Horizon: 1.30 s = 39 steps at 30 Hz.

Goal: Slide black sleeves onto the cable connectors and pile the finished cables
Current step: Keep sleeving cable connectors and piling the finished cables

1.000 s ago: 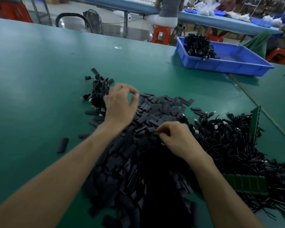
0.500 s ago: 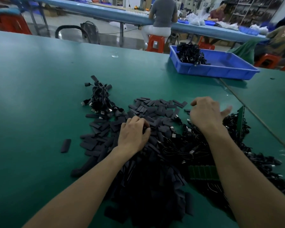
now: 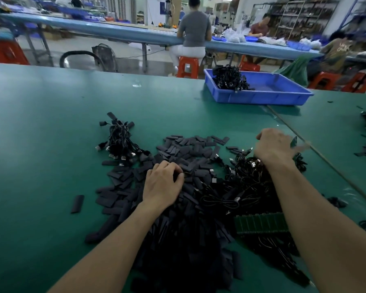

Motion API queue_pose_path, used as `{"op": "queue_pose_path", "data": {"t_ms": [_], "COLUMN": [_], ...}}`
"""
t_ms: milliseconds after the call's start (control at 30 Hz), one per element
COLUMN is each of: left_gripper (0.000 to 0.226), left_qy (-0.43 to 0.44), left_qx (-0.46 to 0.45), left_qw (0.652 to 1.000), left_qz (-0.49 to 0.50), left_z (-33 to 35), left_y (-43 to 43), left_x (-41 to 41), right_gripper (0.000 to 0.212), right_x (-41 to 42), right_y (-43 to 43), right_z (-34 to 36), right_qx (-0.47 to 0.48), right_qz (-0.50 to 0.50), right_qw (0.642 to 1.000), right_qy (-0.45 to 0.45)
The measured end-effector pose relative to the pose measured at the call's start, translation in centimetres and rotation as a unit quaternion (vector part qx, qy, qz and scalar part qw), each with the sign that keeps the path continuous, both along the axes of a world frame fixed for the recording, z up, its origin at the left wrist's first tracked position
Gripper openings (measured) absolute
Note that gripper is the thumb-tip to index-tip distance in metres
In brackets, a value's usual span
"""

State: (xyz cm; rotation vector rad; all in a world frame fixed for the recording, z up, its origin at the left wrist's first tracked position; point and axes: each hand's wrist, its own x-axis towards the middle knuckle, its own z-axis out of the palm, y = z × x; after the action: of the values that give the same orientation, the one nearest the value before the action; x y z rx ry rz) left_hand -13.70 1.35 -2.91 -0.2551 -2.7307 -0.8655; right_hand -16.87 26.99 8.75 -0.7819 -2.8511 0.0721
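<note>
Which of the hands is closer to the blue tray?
Right. The right hand is over the cable tangle, on the blue tray's side of the table. The left hand is at the sleeve heap, farther from the tray and more to the left.

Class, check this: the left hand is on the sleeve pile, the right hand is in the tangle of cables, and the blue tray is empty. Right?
Not quite. The head view shows the blue tray is not empty: a bundle of black cables lies at its left end. The rest stands: left hand on the sleeve pile, right hand in the tangle of cables.
</note>
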Motion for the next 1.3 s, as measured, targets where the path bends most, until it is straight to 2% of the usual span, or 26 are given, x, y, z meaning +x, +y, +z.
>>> {"op": "queue_pose_path", "data": {"t_ms": [133, 300, 500, 733, 833, 933, 1067, 1200, 1300], "left_gripper": [0.01, 0.008, 0.009, 0.019, 0.02, 0.019, 0.019, 0.019, 0.034], "left_qy": [-0.002, 0.0, 0.001, 0.003, 0.009, 0.008, 0.001, 0.008, 0.076], "left_qx": [0.007, 0.007, 0.008, -0.005, -0.009, -0.009, -0.005, 0.001, 0.009], "left_qw": [1.0, 1.0, 1.0, 1.0, 1.0, 1.0, 1.0, 1.0, 0.997], "left_qz": [-0.001, 0.004, 0.006, 0.011, 0.015, 0.009, 0.004, -0.002, -0.017], "left_z": [-0.1, -0.2, -0.3, -0.3, -0.2, -0.1, 0.2, 0.7, 2.4], "left_y": [0.0, 0.1, 0.1, 0.1, 0.1, 0.1, 0.0, 0.0, 0.4], "left_x": [0.0, 0.0, -0.1, -0.1, 0.0, 0.1, 0.1, 0.3, 0.7], "right_gripper": [0.041, 0.04, 0.045, 0.044, 0.044, 0.048, 0.046, 0.051, 0.056], "right_x": [1.1, 2.3, 2.0, 1.1, 1.1, 1.5, 1.9, 2.2, 2.4], "right_y": [1.9, 1.7, 0.8, -2.0, -3.3, -3.8, -4.0, -4.2, -4.4], "right_z": [-0.6, -1.5, -0.8, 2.7, 3.1, 2.7, 3.1, 4.7, 5.1], "right_qx": [-0.123, -0.066, -0.015, -0.013, -0.016, -0.081, -0.17, -0.286, -0.378], "right_qz": [-0.004, 0.049, 0.112, 0.178, 0.194, 0.187, 0.179, 0.141, 0.12], "right_qw": [0.992, 0.991, 0.981, 0.92, 0.907, 0.912, 0.891, 0.851, 0.813], "right_qy": [-0.003, 0.101, 0.16, 0.348, 0.374, 0.356, 0.38, 0.417, 0.426]}}
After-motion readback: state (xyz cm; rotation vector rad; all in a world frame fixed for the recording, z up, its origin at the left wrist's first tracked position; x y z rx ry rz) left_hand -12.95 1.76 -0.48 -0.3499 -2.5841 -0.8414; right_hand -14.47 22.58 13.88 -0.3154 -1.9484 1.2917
